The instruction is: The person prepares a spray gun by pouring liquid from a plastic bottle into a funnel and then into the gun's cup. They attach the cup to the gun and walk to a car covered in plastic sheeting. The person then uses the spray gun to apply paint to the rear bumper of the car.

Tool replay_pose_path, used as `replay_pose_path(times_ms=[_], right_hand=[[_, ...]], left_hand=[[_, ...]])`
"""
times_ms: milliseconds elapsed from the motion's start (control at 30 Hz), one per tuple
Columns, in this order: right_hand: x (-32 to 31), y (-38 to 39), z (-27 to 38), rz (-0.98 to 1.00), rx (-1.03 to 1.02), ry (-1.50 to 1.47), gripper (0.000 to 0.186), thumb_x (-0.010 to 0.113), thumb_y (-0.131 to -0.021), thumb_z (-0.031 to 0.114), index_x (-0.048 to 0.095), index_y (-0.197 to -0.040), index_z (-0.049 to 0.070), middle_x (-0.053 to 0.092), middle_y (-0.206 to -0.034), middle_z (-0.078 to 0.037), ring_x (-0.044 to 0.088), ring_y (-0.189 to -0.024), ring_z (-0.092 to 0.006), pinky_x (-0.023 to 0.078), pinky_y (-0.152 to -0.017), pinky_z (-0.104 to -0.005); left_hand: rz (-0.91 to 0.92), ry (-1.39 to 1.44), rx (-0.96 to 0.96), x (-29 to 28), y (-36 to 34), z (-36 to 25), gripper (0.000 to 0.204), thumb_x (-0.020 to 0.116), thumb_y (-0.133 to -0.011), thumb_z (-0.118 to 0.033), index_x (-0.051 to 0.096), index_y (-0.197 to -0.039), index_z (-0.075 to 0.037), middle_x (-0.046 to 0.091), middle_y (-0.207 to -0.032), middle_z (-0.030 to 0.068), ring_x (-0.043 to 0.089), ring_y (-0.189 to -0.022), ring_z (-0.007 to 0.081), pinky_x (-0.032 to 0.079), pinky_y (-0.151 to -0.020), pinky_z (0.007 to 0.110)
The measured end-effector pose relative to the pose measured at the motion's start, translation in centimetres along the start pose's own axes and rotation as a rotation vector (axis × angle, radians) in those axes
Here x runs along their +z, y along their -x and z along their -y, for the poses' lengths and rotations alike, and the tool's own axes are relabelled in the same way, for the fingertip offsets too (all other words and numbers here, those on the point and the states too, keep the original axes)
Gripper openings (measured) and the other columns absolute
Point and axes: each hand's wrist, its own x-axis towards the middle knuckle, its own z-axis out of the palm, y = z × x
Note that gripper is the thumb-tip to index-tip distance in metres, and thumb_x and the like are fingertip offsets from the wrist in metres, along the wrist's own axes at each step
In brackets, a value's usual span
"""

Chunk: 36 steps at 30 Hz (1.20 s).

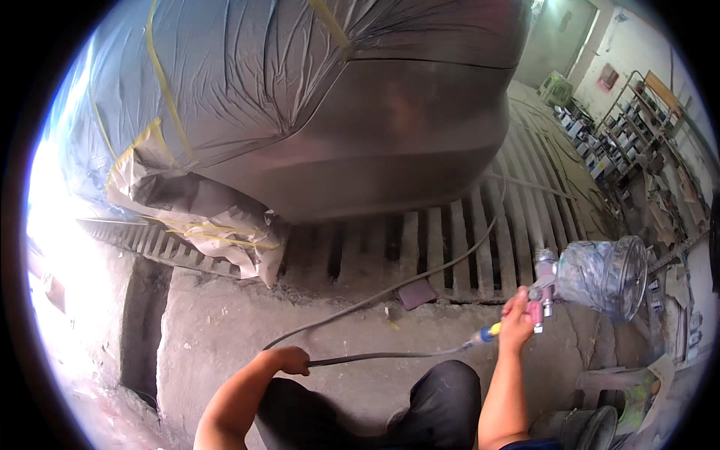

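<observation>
My right hand [515,321] is wrapped round the handle of a paint spray gun [545,281], held out to the right. A large paint-smeared cup [600,276] sits on the gun, tilted toward the right. From the gun's handle a blue and yellow coupling [482,335] leads into a dark air hose [390,355]. My left hand [289,361] is closed on that hose above my left knee; the hose loops away from it toward the slats. Ahead stands a grey car bumper [390,142], apart from both hands.
Plastic sheeting [225,67] with yellow tape covers the car above the bumper; crumpled masking paper [225,232] hangs over the wheel. Floor slats [480,247] with gaps run beneath. A flat dark pad [417,294] lies at their edge. Cans and shelving [637,112] line the right wall; a stool [630,390] stands lower right.
</observation>
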Motion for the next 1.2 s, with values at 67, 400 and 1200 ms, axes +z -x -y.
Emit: replay_pose_path(times_ms=[67,400,1200], right_hand=[[-0.5,-1.6,-1.0,-0.136,-0.07,0.02,0.028,0.049,-0.095,0.028,0.058,-0.091,0.002,0.042,-0.056,0.001,0.04,-0.052,-0.0072,0.033,-0.048,-0.023],[11.1,7.7,1.6,0.865,-0.193,0.043,0.02,0.056,-0.087,0.024,0.061,-0.089,0.004,0.061,-0.079,-0.011,0.057,-0.073,-0.0233,0.044,-0.063,-0.0337],[2.3,3.0,-9.5,0.06,-0.369,0.603,0.015,0.053,-0.09,0.014,0.058,-0.096,0.001,0.063,-0.087,-0.015,0.061,-0.077,-0.0273,0.049,-0.07,-0.0366]], left_hand=[[0.048,0.004,-0.039,0.5,0.5,1.2,0.046,0.056,-0.077,-0.046,0.064,-0.095,-0.005,0.062,-0.102,0.018,0.057,-0.098,0.0349,0.044,-0.085,0.042],[-0.309,0.47,-0.227,5.3,7.2,2.3,0.046,0.065,-0.072,-0.052,0.068,-0.088,-0.009,0.064,-0.088,0.015,0.06,-0.085,0.0298,0.047,-0.075,0.039],[-0.305,0.358,0.101,1.0,6.4,-7.3,0.039,0.054,-0.086,-0.041,0.062,-0.095,-0.005,0.063,-0.088,0.0192,0.059,-0.084,0.0376,0.046,-0.075,0.044]])
